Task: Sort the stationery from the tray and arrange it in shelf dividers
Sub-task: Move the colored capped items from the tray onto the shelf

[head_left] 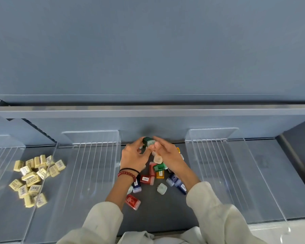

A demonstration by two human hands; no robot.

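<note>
— Holding anything up there at the back of the bay?

— Yes. A dark green sharpener (147, 141) with a frosted cap sits pinched between both hands: left hand (133, 156) with fingers curled round its left side, right hand (167, 153) closed in from the right, thumb against the cap. It is lifted just in front of the shelf's back wall (148, 123).

— And the rest of the pile?

— Loose on the dark shelf floor (158, 215) under the wrists: small boxy translucent sharpeners, a second green one (160, 167), a red one (147, 179), an orange one (160, 174), a navy one (173, 178), a clear cap (161, 188), and another red one (132, 202) lying apart nearer the front edge.

— How much room around them?

— This bay is bounded by clear ribbed acrylic dividers, one on the left (88, 166) and one on the right (224, 169). The front half of the bay floor lies bare past the cream sleeves (217, 208).

— Further out?

— Well to the left, beyond another divider, a heap of yellow wrapped erasers (33, 178) with barcode labels. Matte blue-grey panels rise behind, with a pale rail (148, 108) running across
</note>
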